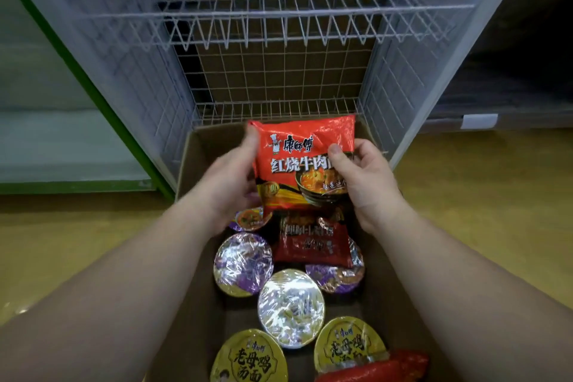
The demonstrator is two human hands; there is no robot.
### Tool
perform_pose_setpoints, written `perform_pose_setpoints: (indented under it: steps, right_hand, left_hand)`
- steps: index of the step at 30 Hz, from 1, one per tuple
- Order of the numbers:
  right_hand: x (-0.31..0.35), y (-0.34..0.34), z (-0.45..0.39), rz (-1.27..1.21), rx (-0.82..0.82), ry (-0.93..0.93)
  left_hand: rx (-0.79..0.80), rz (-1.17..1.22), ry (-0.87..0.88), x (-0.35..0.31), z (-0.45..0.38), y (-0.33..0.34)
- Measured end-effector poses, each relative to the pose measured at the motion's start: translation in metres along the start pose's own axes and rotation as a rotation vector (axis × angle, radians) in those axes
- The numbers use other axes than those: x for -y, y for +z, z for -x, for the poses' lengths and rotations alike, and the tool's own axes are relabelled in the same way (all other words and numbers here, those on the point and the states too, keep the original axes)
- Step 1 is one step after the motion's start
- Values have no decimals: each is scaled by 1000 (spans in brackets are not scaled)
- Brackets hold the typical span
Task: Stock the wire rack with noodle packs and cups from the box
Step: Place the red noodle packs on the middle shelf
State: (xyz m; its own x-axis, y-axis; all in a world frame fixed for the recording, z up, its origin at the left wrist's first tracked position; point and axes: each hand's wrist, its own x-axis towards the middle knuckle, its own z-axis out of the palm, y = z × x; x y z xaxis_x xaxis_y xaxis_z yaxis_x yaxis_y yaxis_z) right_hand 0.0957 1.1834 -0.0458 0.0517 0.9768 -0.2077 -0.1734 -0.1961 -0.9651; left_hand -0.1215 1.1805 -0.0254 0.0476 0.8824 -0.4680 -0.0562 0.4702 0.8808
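An orange-red noodle pack (297, 164) is held upright above the far end of the cardboard box (192, 170). My left hand (235, 177) grips its left edge, thumb near the top corner. My right hand (366, 177) grips its right edge with the thumb on the front. Below in the box lie a dark red noodle pack (313, 242), purple-lidded cups (243, 262), a silver-lidded cup (291, 307), two yellow-lidded cups (251, 360) and another red pack (381, 367) at the near right. The white wire rack (279, 12) stands just beyond the box, its shelves bare.
The rack's lower wire basket (279, 108) sits right behind the box's far wall. A green-framed glass case (62, 133) stands to the left. A dark low shelf (496, 87) lies to the right. Yellow floor surrounds the box.
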Motion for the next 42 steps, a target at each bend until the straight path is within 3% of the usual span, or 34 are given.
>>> perform_pose_setpoints:
  steps: [6,12,19,27,31,35,42]
  right_hand:
    - [36,27,2,81,-128,-94]
    - [114,51,8,236,-203,-328]
    - [228,84,17,192,-76,-566]
    - [350,121,-10,270,-106,-739]
    - [379,128,-34,342,-158,-745]
    - [391,132,-57,448,-222,-742]
    - [402,141,-84,485,-247,-695]
  left_hand:
    - [-139,-51,296,-24,9,14]
    - [-222,-5,493,-89,34,26]
    - [-390,150,767,-205,75,35]
    - [-484,6,1010,-327,99,36]
    - [-503,-145,977,-359,93,37]
    - [-631,-387,852,-375,75,37]
    - [-654,-401,818,-401,45,38]
